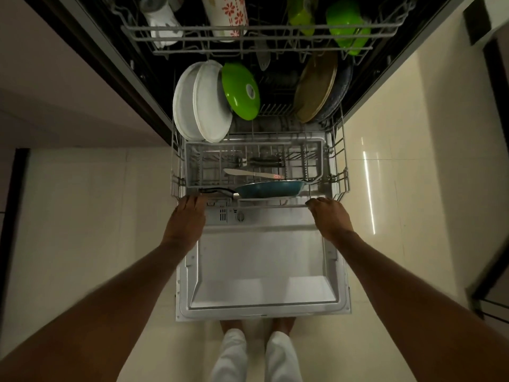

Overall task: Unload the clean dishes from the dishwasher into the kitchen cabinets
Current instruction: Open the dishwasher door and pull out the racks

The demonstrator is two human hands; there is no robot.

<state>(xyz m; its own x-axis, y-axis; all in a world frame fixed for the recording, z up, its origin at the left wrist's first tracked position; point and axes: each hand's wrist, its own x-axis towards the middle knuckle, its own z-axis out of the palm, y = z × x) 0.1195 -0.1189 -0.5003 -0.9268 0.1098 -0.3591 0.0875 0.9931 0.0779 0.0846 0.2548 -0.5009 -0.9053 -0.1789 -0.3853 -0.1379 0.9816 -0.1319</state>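
I'm gripping the lower rack (341,150) front rail w/ left hand (190,216) & right hand (329,217), both curled on it. Blue pan (271,188) is lying just behind; white plates (202,103), green lid (241,91) standing further back.

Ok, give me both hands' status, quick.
Left hand: closed on the front rail of the lower rack, beside the pan handle.
Right hand: closed on the same rail, at its right end.

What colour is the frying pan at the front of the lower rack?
The frying pan is teal blue with a black handle, seen in the head view.
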